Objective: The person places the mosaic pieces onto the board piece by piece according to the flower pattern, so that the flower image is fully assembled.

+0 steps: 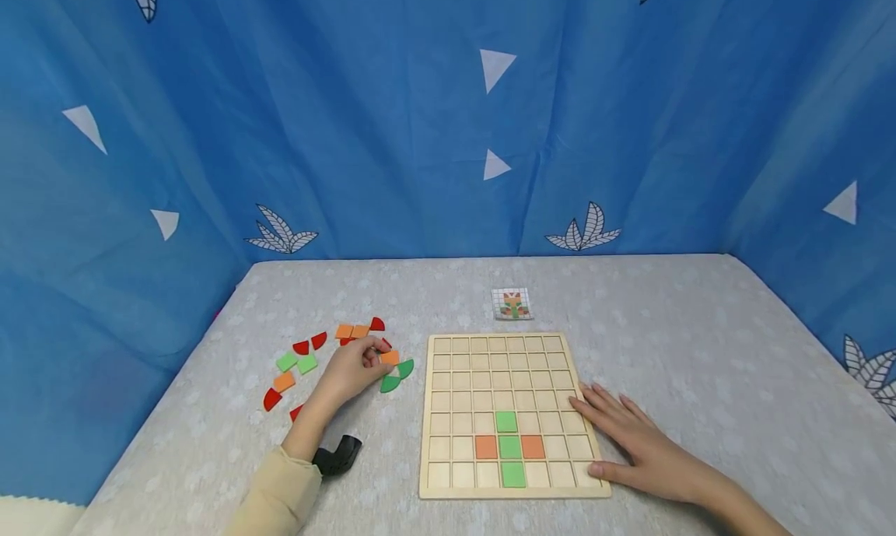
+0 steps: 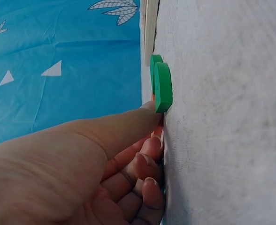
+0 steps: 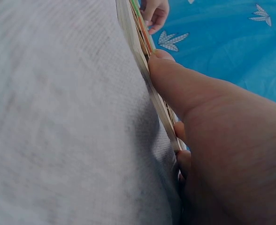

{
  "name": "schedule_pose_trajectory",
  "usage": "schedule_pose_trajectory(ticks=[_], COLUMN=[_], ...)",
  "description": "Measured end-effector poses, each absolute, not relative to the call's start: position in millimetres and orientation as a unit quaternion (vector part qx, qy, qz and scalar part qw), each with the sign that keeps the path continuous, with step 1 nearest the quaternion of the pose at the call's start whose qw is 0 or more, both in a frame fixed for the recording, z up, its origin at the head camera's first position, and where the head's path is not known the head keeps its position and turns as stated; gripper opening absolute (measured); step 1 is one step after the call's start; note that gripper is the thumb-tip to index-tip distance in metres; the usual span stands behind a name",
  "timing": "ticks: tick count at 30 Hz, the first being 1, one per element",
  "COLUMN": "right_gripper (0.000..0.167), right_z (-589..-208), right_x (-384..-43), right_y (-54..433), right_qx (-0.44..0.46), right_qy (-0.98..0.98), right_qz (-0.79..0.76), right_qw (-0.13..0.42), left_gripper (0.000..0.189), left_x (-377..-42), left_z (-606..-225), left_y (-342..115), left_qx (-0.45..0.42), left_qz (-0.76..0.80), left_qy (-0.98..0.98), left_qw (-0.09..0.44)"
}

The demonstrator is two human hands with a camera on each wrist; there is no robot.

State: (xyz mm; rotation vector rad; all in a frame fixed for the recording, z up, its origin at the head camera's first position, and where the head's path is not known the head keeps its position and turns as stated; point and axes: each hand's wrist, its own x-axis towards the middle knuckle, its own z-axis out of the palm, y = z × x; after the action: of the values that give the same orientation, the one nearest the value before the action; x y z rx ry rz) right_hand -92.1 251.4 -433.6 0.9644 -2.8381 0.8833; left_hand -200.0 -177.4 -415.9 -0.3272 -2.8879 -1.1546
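My left hand is down among loose tiles left of the board, thumb and index finger on either side of an orange square tile. Two green quarter-round tiles lie right by the thumb; in the left wrist view a green tile stands out just past the thumb tip. The wooden grid board holds three green squares in a column, with an orange square on each side of the middle one. My right hand lies with fingers extended along the board's right edge, thumb on its frame.
Several red, orange and light green tiles are scattered left of the left hand. A small pattern card lies behind the board. A black curved object sits beside the left wrist. Blue curtains enclose the table's back and sides.
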Motion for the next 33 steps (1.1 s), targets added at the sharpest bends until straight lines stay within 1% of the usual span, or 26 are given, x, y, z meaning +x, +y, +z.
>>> schedule_pose_trajectory(ticks=[4,9,20,26,33], right_gripper=[0.073,0.073,0.074,0.073,0.073], right_z=[-435.8,-438.4,-437.4,-437.2,-436.3], right_x=[-89.3,-87.5,-89.2,-89.6,-89.9], right_y=[251.0,250.4,251.5,250.3,251.0], right_qx=[0.301,0.297,0.295,0.292,0.288], right_qy=[-0.909,-0.909,-0.91,-0.911,-0.913], right_qz=[0.287,0.293,0.291,0.29,0.29], right_qw=[0.005,0.0,0.002,-0.002,-0.005], left_gripper=[0.021,0.024,0.024,0.021,0.013], left_x=[-195.8,-192.8,-196.3,-197.4,-194.6], left_z=[-418.1,-421.5,-422.5,-420.1,-406.2], left_y=[-179.1,-181.0,-182.4,-183.6,-178.8], left_qx=[-0.103,-0.098,-0.107,-0.111,-0.131], left_qz=[-0.375,-0.388,-0.393,-0.39,-0.396], left_qy=[-0.921,-0.916,-0.913,-0.913,-0.907], left_qw=[0.018,0.018,0.034,0.042,0.054])
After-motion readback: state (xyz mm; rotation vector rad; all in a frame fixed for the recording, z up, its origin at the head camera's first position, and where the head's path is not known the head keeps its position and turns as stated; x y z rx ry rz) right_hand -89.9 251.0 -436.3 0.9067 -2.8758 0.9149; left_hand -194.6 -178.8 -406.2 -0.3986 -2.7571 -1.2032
